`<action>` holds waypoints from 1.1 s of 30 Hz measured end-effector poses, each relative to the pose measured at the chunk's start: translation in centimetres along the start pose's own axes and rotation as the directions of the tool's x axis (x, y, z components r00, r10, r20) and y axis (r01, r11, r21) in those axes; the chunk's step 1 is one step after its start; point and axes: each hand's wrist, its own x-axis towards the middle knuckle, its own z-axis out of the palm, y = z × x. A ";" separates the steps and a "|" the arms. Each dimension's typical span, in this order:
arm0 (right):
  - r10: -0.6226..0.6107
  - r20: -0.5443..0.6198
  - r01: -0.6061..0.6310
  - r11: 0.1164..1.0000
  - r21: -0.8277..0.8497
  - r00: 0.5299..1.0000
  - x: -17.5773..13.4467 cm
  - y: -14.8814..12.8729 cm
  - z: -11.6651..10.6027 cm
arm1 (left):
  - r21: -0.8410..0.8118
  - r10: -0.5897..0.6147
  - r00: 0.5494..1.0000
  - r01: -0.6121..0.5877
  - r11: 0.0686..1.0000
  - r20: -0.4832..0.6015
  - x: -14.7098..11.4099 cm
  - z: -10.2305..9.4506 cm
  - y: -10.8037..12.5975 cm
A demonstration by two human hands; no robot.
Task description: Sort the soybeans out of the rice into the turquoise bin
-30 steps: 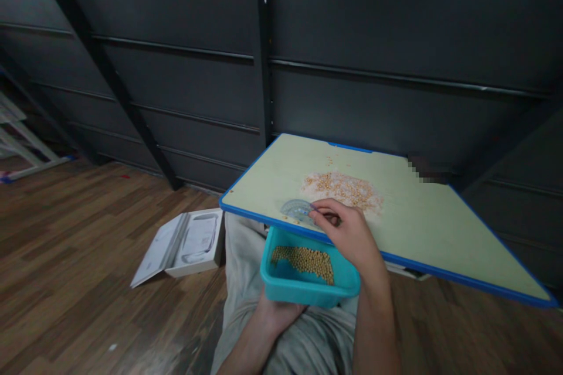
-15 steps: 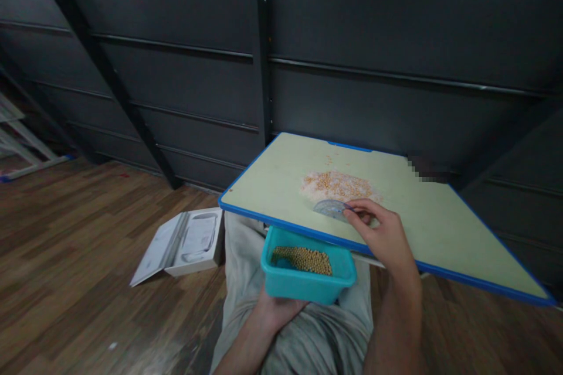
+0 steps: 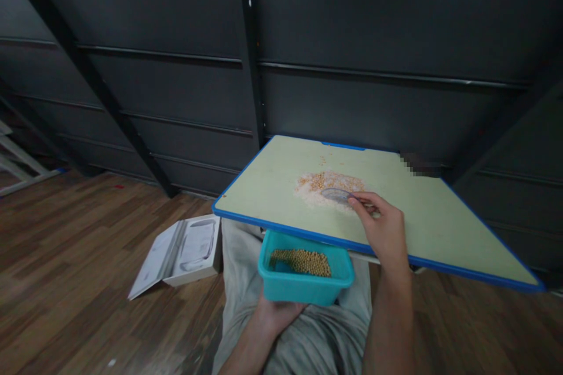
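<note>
My right hand (image 3: 382,224) pinches a clear protractor (image 3: 338,194) by its right end, over the near side of a pile of mixed grains (image 3: 329,181). The pile holds white grains like rice and yellow-orange kernels or beans, too small to tell exactly. It lies on a pale green board (image 3: 272,187) with a blue rim. Below the board's near edge, my left hand (image 3: 278,312) supports a turquoise plastic tub (image 3: 303,288) from underneath, its fingers mostly hidden by it. Round tan beans (image 3: 303,261), like soybeans, lie inside the tub.
An open white box (image 3: 193,249) with its lid folded out sits on the wooden floor (image 3: 88,263) at left. A dark panelled wall (image 3: 176,94) rises behind the board. A dark, partly pixelated object (image 3: 422,165) is at the board's far right edge.
My right hand has moved the protractor away from me, from the bare board in front of the pile onto its near part. The tub stays in my left hand.
</note>
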 end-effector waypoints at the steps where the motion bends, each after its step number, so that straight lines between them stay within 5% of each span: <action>1: 0.013 -0.011 -0.013 1.000 0.010 1.000 0.0 0.0 0.0 | -0.007 -0.003 1.000 0.003 1.000 -0.006 0.0 0.0 0.0; 18: 0.095 -0.010 -0.094 0.994 0.064 0.995 0.3 0.4 0.1 | 0.056 -0.026 0.994 0.020 0.998 0.108 0.9 -1.1 0.0; 33: 0.070 0.024 -0.072 0.990 0.119 0.997 0.3 0.2 0.0 | 0.185 0.026 0.995 -0.009 0.983 -0.093 -0.9 1.1 0.4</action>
